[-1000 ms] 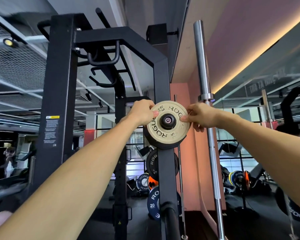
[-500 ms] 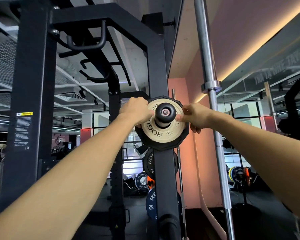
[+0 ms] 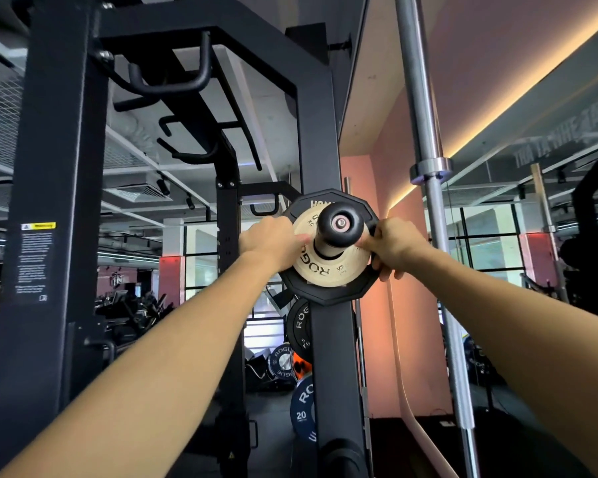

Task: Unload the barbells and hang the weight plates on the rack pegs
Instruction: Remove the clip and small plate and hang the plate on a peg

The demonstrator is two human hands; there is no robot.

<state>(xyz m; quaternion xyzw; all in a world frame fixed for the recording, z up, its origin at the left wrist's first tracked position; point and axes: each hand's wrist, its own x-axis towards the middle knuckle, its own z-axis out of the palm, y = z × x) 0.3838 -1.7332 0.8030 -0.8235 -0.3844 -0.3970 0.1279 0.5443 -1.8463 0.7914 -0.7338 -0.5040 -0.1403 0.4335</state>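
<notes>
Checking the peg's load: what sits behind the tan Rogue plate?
Behind the tan plate on the peg sits a wider black many-sided plate, its rim showing all round. Its centre, and anything further back, is covered. Left hand and right hand grip the edges.

Black plate (image 3: 328, 294) mostly hidden behind tan plate (image 3: 328, 267); lettering cut off.

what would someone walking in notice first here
Dead centre, two bare arms reach up to a tan Rogue plate threaded on a black rack peg, the left hand and right hand gripping its opposite edges. It sits in front of a larger black plate on the same upright. Just right of it, a silver barbell stands upright against the pink wall.
</notes>
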